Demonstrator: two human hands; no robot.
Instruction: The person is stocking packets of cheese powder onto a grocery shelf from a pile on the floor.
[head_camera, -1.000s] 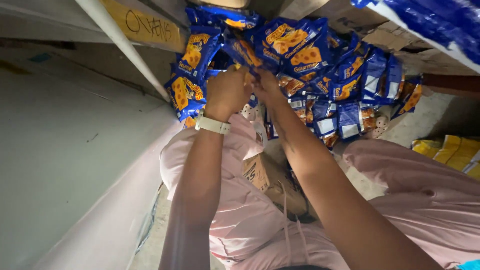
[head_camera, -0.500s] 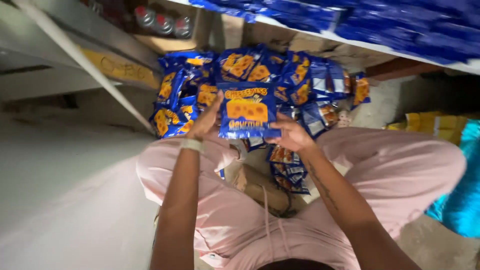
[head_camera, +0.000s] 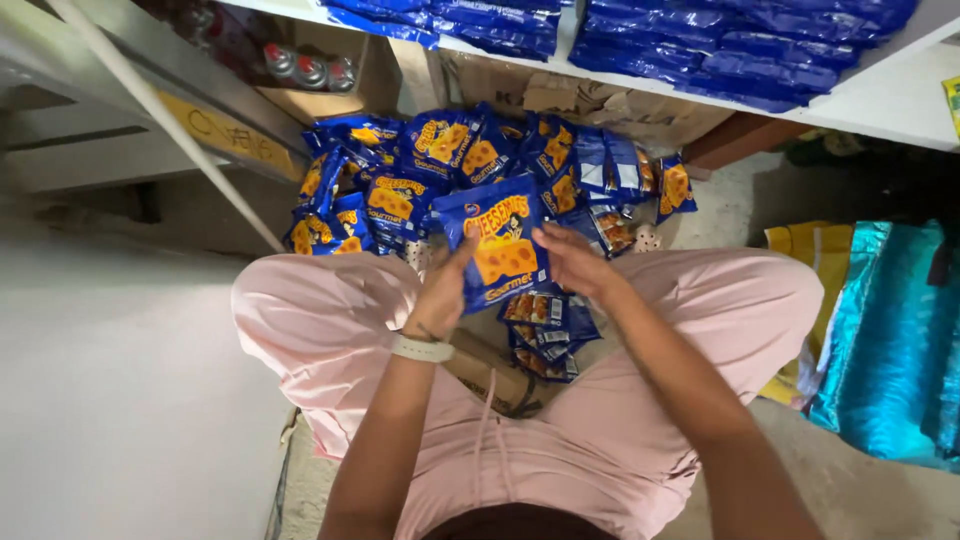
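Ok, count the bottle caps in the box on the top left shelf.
3 caps show in the box, side by side in a row: left, middle, right. More bottles may be hidden deeper in the box, which is dark and cut off by the shelf.

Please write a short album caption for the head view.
Both hands, left hand and right hand, hold a blue snack packet above a pile of packets.

A shop storeroom: stocked shelves (head_camera: 880, 95), piled snack packets (head_camera: 450, 160).
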